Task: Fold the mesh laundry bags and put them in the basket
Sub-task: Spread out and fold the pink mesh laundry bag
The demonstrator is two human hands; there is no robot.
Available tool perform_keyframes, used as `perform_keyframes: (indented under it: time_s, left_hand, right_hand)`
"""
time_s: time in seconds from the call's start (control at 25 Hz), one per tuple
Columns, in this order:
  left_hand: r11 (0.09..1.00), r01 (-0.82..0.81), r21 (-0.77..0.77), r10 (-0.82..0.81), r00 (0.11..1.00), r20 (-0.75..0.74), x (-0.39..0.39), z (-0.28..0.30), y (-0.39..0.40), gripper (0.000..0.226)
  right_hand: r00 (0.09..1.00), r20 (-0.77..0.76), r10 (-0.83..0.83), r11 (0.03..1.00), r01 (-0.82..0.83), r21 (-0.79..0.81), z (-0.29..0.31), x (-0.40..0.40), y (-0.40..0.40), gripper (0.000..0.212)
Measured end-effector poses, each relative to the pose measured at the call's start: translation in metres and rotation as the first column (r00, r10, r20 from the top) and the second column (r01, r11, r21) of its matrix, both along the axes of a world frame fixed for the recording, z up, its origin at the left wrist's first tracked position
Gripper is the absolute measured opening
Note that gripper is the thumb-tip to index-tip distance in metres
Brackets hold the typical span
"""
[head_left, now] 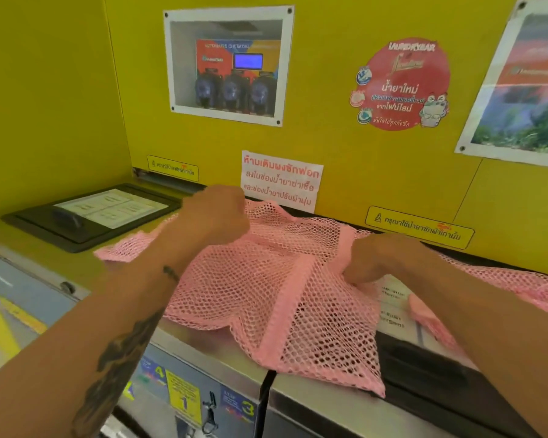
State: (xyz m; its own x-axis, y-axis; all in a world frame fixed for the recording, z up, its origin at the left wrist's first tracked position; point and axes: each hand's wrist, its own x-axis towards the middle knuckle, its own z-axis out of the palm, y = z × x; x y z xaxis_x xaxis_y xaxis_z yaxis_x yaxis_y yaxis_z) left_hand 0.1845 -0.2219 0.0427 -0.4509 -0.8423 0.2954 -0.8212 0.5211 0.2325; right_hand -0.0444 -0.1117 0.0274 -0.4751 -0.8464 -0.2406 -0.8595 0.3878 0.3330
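Observation:
A pink mesh laundry bag [276,292] lies spread over the top of the washing machines, with a solid pink band running down its middle. My left hand [217,216] is closed on its far left part, near the yellow wall. My right hand [380,257] pinches the bag's right edge. More pink mesh [519,282] stretches to the right behind my right forearm. No basket is in view.
A black detergent drawer lid [86,216] with a white label sits at the left on the machine top. The yellow wall [329,147] with posters and warning stickers stands right behind. The machines' steel front [203,390] with coin slots drops off below.

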Motion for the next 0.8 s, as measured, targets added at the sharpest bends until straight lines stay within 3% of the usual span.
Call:
perform_keyframes:
  time_s: [0.08, 0.16, 0.28, 0.36, 0.4, 0.48, 0.56, 0.6, 0.68, 0.76, 0.8]
  left_hand:
    - [0.986, 0.159, 0.047, -0.159, 0.987, -0.003, -0.019, -0.014, 0.004, 0.042]
    - [0.944, 0.197, 0.264, -0.263, 0.934, 0.244, -0.028, -0.038, 0.004, 0.065]
    - [0.833, 0.132, 0.538, -0.399, 0.816, 0.418, -0.023, -0.048, 0.013, 0.084]
    - [0.767, 0.209, 0.606, -0.489, 0.802, 0.343, -0.012, -0.025, 0.021, 0.08]
    - [0.759, 0.258, 0.598, -0.498, 0.822, 0.278, -0.008, -0.012, 0.025, 0.073]
    - [0.826, 0.34, 0.451, -0.402, 0.914, 0.047, -0.004, 0.005, 0.017, 0.056]
    - [0.942, 0.228, 0.247, -0.188, 0.967, -0.174, -0.005, 0.006, -0.01, 0.044]
    - [0.978, 0.113, 0.175, -0.083, 0.981, -0.174, -0.005, 0.002, -0.024, 0.042]
    - [0.988, -0.036, 0.147, 0.027, 0.998, 0.063, -0.001, -0.013, -0.049, 0.045]
    - [0.964, -0.051, 0.262, -0.009, 0.975, 0.224, 0.0, -0.035, -0.054, 0.045]
    - [0.948, -0.014, 0.318, -0.045, 0.983, 0.176, 0.0, -0.044, -0.055, 0.038]
  right_hand:
    - [0.978, 0.204, 0.05, 0.988, -0.018, -0.154, -0.009, -0.002, -0.004, 0.073]
    - [0.902, 0.424, 0.084, 0.996, -0.064, -0.061, -0.02, -0.002, -0.002, 0.071]
    - [0.902, 0.431, 0.011, 0.986, -0.082, 0.145, -0.014, -0.009, 0.006, 0.079]
    - [0.923, 0.382, -0.039, 0.978, -0.044, 0.204, 0.002, -0.016, 0.01, 0.099]
    - [0.943, 0.332, -0.027, 0.977, -0.046, 0.21, 0.009, -0.017, 0.011, 0.105]
    - [0.956, 0.284, 0.073, 0.992, -0.099, 0.081, 0.014, -0.012, 0.008, 0.1]
    - [0.911, 0.334, 0.243, 0.968, -0.205, -0.146, 0.012, 0.009, -0.005, 0.089]
    - [0.878, 0.357, 0.319, 0.941, -0.247, -0.233, 0.009, 0.021, -0.013, 0.086]
    - [0.807, 0.45, 0.382, 0.917, -0.27, -0.293, -0.003, 0.043, -0.031, 0.082]
    - [0.798, 0.496, 0.342, 0.938, -0.26, -0.229, -0.02, 0.049, -0.046, 0.081]
    - [0.84, 0.455, 0.295, 0.955, -0.254, -0.151, -0.028, 0.047, -0.05, 0.087]
